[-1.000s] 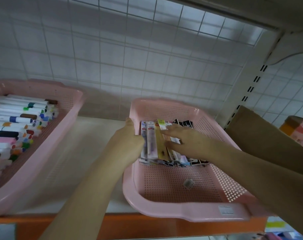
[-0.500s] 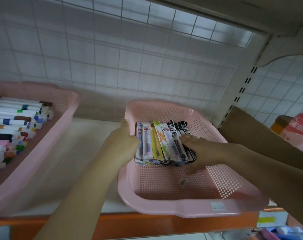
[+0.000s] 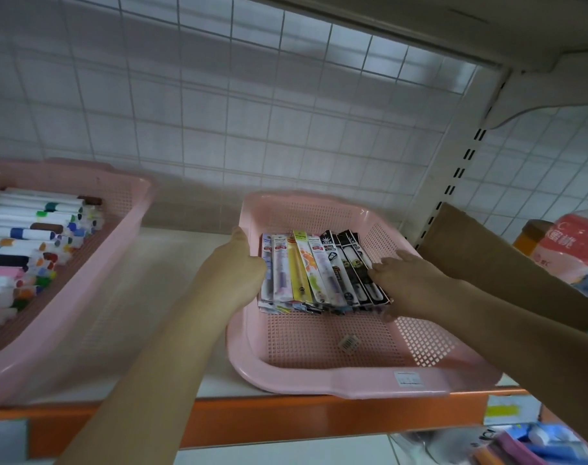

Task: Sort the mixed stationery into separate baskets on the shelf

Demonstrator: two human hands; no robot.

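A stack of packaged pens (image 3: 314, 273), fanned in a row, lies in the back half of a pink mesh basket (image 3: 353, 380) on the shelf. My left hand (image 3: 232, 273) reaches over the basket's left rim and rests against the left side of the stack. Its thumb points up along the rim and its fingers are hidden behind the hand. My right hand (image 3: 410, 286) is at the stack's right side. Its curled fingers touch the black packets and its thumb sits at the stack's front edge.
A second pink basket (image 3: 128, 209) full of markers (image 3: 34, 229) stands at the left. A small barcode sticker (image 3: 348, 342) lies on the right basket's floor. Brown cardboard (image 3: 487, 256) and a pink package (image 3: 574, 243) sit right of the shelf upright (image 3: 453, 182). An orange strip (image 3: 286, 417) edges the shelf.
My right hand slid off the top of the packets to their right side, uncovering the fanned row. My left hand stayed at the stack's left side.
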